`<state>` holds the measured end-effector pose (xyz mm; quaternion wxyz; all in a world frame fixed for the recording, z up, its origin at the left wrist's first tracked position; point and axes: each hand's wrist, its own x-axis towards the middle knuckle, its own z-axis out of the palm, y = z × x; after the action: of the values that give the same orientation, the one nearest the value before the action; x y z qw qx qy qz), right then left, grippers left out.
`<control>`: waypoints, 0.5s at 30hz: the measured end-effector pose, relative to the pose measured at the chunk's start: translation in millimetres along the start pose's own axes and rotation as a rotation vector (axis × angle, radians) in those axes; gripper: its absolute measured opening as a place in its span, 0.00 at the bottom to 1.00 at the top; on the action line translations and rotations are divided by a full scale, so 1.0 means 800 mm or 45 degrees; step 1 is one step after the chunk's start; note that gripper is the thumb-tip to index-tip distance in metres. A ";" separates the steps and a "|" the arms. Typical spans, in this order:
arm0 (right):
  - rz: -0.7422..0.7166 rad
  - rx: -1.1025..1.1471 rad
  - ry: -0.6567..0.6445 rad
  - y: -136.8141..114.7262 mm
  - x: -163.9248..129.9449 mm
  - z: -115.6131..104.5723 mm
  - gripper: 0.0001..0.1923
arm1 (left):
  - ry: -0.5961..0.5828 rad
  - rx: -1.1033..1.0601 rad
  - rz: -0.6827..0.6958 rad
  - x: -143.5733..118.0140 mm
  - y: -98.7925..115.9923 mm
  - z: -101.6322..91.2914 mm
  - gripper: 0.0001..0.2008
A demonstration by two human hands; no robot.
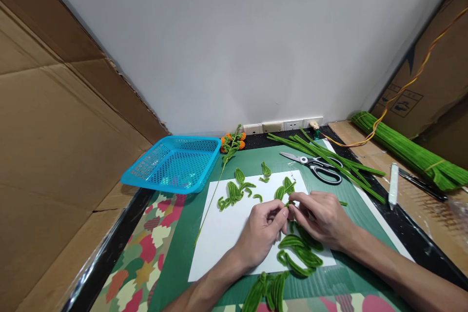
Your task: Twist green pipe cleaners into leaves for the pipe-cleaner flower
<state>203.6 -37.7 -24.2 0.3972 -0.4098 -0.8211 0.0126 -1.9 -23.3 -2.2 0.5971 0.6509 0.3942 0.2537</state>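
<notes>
Green fuzzy stem (288, 204), only a short bit of it showing, sits between the fingertips of both hands, just above the right side of the white sheet (226, 239). The left hand (265, 226) is closed up, thumb and forefinger pinched at the stem and the other fingers curled under; the right hand (321, 212) comes from the other side with its thumb and forefinger almost together on the same bit, though the fingers hide just how each grips it. Small leaf shapes (280, 192) lie just beyond the fingertips, and larger leaves (303, 256) lie close below the right hand, partly under it. Fuzzy stems like this probably have a wire core, so bending one spot too often could kink or snap it, and a loose pinch could let a twist spring undone. With so little room between the hands and the leaves, a dropped wrist might flatten the larger ones or drag them off the sheet, and a sleeve-less forearm could brush the leaf cluster (270, 290) at the near edge. The scissors (304, 160) lie with blades parted beyond the right hand, beside the loose stems (321, 148); a hurried reach that way could nick a finger or scatter the stems, and a cut wire end might prick a fingertip
</notes>
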 end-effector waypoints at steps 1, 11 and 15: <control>-0.002 0.001 0.002 0.000 0.000 0.000 0.07 | 0.000 0.000 0.000 0.000 0.000 0.000 0.21; -0.005 0.012 0.021 0.000 0.002 -0.001 0.07 | 0.006 -0.008 -0.003 0.000 0.000 0.000 0.21; -0.008 0.011 0.012 0.001 0.001 0.001 0.06 | 0.006 -0.009 -0.001 0.000 0.000 0.000 0.21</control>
<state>203.5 -36.8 -24.4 0.4028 -0.4056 -0.8204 0.0131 -1.6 -23.0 -1.9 0.5985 0.6480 0.3951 0.2563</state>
